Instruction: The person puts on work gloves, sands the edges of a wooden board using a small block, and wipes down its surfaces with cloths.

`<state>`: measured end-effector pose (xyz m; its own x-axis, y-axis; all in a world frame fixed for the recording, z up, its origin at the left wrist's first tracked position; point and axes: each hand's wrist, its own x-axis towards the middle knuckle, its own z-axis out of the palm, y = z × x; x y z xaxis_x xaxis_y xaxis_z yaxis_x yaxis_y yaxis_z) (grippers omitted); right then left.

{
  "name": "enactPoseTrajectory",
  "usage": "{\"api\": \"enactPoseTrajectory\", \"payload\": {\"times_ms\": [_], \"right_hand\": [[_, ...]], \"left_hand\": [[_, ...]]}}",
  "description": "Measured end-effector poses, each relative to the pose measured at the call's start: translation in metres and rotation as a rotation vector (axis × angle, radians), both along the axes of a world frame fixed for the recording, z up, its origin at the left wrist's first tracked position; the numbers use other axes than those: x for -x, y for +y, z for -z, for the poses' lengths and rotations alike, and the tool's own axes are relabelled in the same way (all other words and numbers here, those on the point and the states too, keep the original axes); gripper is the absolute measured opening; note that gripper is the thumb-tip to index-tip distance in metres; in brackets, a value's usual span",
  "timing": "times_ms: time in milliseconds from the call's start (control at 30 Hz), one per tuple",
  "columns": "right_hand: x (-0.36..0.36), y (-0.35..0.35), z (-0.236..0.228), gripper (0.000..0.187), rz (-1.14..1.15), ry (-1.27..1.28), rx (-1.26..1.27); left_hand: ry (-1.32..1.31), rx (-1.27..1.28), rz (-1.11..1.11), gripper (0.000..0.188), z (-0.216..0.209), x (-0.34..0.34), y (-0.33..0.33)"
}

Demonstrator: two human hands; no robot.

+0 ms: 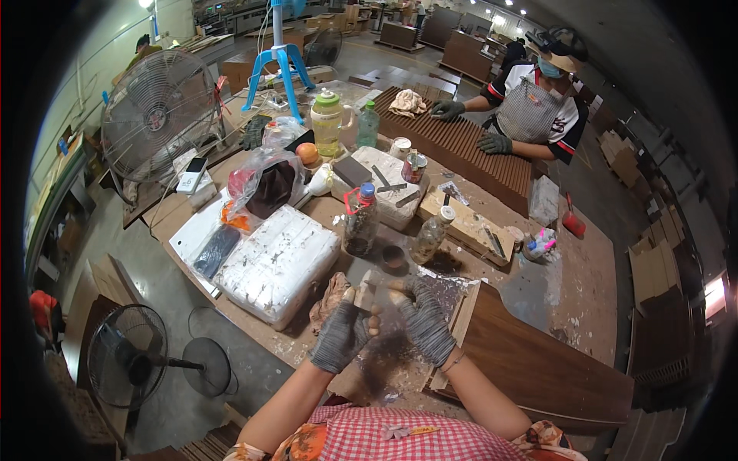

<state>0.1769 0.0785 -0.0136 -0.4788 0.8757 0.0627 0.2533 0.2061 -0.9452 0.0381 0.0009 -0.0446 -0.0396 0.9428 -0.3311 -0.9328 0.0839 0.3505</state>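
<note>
My left hand (342, 335), in a grey fingerless knit glove, closes on a small pale flat piece (367, 292) whose kind I cannot tell. Just across from it is my right hand (429, 324), gloved alike, its fingers bent together toward the piece; what they hold, if anything, does not show clearly. Both hands hover over the stained near part of the workbench (573, 307). A crumpled brown rag (329, 301) lies beside my left hand. Close to my right forearm rests a dark brown wooden panel (530, 361). A small dark cup (394, 258) stands beyond my fingers.
Two bottles with dark contents (360, 230) (432, 237) stand ahead, near a white wrapped block (277, 265) and a pale wooden block (469, 230). Across the bench a gloved co-worker (530, 107) touches slatted brown panels (453, 142). Fans (157, 111) (127, 355) stand left.
</note>
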Motion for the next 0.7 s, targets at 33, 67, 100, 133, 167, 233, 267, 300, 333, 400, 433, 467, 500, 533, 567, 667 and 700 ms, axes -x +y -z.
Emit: {"api": "enactPoseTrajectory", "payload": {"times_ms": [33, 67, 100, 133, 167, 233, 267, 300, 333, 400, 433, 467, 500, 533, 567, 667, 700], "right_hand": [[0.002, -0.003, -0.008, 0.020, -0.007, 0.040, 0.080], [0.004, -0.007, -0.014, 0.020, -0.015, 0.080, 0.160], [0.007, -0.009, -0.021, 0.020, -0.018, 0.080, 0.162], [0.011, -0.012, -0.027, 0.018, -0.035, 0.146, 0.351], [0.014, -0.014, -0.030, 0.017, -0.050, 0.210, 0.536], [0.008, -0.005, 0.004, 0.017, 0.002, 0.166, 0.323], [0.012, -0.004, 0.006, 0.016, 0.034, 0.117, 0.121], [0.012, -0.005, 0.005, 0.016, 0.032, 0.117, 0.122], [0.010, -0.008, 0.001, 0.018, 0.013, -0.073, -0.173], [0.009, -0.013, -0.002, 0.019, -0.005, -0.265, -0.469], [0.007, -0.017, 0.001, 0.021, -0.060, -0.362, -0.523], [0.005, -0.020, 0.004, 0.022, -0.117, -0.461, -0.575], [0.005, -0.023, 0.003, 0.023, -0.101, -0.508, -0.616], [0.006, -0.020, 0.003, 0.023, -0.104, -0.507, -0.615], [0.007, -0.015, 0.001, 0.023, -0.088, -0.479, -0.632], [0.011, -0.004, -0.006, 0.022, -0.046, -0.319, -0.506], [0.012, -0.002, -0.008, 0.021, -0.020, -0.188, -0.365]], "left_hand": [[0.003, -0.016, 0.015, 0.031, -0.001, 0.001, -0.001], [0.005, -0.032, 0.029, 0.029, -0.001, 0.002, -0.003], [0.005, -0.030, 0.026, 0.029, 0.000, 0.003, -0.004], [0.092, -0.021, 0.023, 0.028, 0.002, 0.004, -0.005], [0.177, -0.017, 0.021, 0.026, 0.004, 0.005, -0.006], [0.213, -0.006, -0.034, 0.028, 0.008, -0.001, 0.000], [0.249, 0.015, -0.109, 0.029, 0.011, -0.002, 0.001], [0.249, 0.016, -0.111, 0.029, 0.016, 0.000, 0.003], [0.182, -0.024, -0.101, 0.033, 0.022, 0.003, 0.005], [0.113, -0.065, -0.092, 0.038, 0.027, 0.005, 0.006], [0.105, -0.062, -0.118, 0.040, 0.027, 0.005, 0.007], [0.095, -0.056, -0.147, 0.043, 0.026, 0.005, 0.007], [0.095, -0.054, -0.150, 0.043, 0.023, 0.006, 0.005], [0.086, -0.075, -0.133, 0.041, 0.018, 0.008, 0.002], [0.076, -0.097, -0.113, 0.040, 0.015, 0.008, 0.000], [0.039, -0.220, -0.031, 0.038, 0.021, 0.012, 0.001], [0.039, -0.221, -0.030, 0.038, 0.019, 0.011, 0.003]]}}
